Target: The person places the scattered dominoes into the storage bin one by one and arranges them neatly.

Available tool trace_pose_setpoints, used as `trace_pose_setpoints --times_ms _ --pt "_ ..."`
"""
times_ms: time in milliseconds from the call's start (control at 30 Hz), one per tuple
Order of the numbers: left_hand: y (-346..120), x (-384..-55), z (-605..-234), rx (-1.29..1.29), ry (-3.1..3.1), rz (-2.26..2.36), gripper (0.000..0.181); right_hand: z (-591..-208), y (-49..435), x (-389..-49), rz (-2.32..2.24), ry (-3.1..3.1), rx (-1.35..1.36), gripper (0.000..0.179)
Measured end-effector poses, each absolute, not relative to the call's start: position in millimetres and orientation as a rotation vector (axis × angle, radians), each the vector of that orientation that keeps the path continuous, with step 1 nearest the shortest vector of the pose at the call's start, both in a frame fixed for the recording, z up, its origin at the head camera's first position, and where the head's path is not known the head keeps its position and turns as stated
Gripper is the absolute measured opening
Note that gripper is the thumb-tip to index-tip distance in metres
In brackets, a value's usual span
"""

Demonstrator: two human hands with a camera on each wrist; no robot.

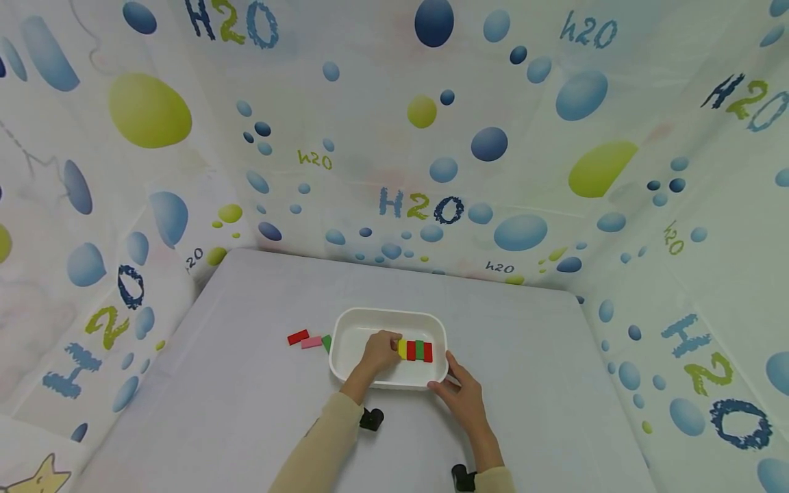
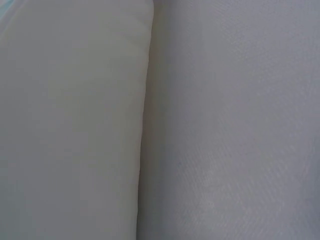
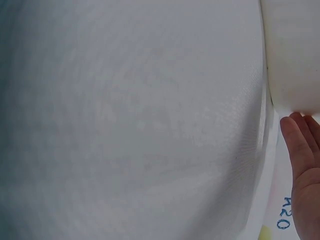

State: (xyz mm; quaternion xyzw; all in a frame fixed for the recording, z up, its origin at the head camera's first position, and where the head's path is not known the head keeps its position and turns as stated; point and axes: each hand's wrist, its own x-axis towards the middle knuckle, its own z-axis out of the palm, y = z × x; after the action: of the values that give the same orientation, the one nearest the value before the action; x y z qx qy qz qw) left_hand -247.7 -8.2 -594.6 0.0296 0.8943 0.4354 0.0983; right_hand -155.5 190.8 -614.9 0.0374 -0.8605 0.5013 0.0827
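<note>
In the head view, a white tray [image 1: 388,313] stands on the table. Inside it, on the right, a row of small blocks runs from a yellow block [image 1: 403,349] through a red block [image 1: 411,350] and a green block [image 1: 420,350] to another red block [image 1: 428,352]. My left hand [image 1: 379,351] reaches into the tray and pinches the yellow block at the row's left end; its fingertips are partly hidden. At the tray's right front corner, my right hand [image 1: 464,395] touches the rim with thumb and fingers. The right wrist view shows those fingers [image 3: 300,140] nearly straight against the tray wall [image 3: 292,60].
Left of the tray lie a red block [image 1: 298,337], a pink block [image 1: 311,342] and a green block [image 1: 327,343] partly behind the rim. A white cloth covers the table [image 1: 246,411]. Patterned curtains [image 1: 370,137] surround it. The left wrist view shows only pale surfaces.
</note>
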Motion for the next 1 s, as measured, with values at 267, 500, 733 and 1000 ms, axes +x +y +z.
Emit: trace_pose_setpoints --times_ms 267,500,733,1000 --pt "-7.9 -245.5 -592.7 0.185 2.672 1.258 0.051 -612.7 191.0 -155.3 1.53 -2.58 0.109 0.079" --pt "-9.1 -245.6 -594.7 0.226 2.732 1.217 0.054 -612.9 192.6 -154.9 1.554 -2.575 0.113 0.08" --pt "-8.9 -245.0 -593.9 0.235 2.806 1.195 0.053 -613.5 192.9 -155.1 1.565 -2.561 0.113 0.08" --pt "-21.0 -235.7 -582.7 0.363 2.989 1.422 0.048 -614.3 192.7 -155.9 1.565 -2.567 0.092 0.081"
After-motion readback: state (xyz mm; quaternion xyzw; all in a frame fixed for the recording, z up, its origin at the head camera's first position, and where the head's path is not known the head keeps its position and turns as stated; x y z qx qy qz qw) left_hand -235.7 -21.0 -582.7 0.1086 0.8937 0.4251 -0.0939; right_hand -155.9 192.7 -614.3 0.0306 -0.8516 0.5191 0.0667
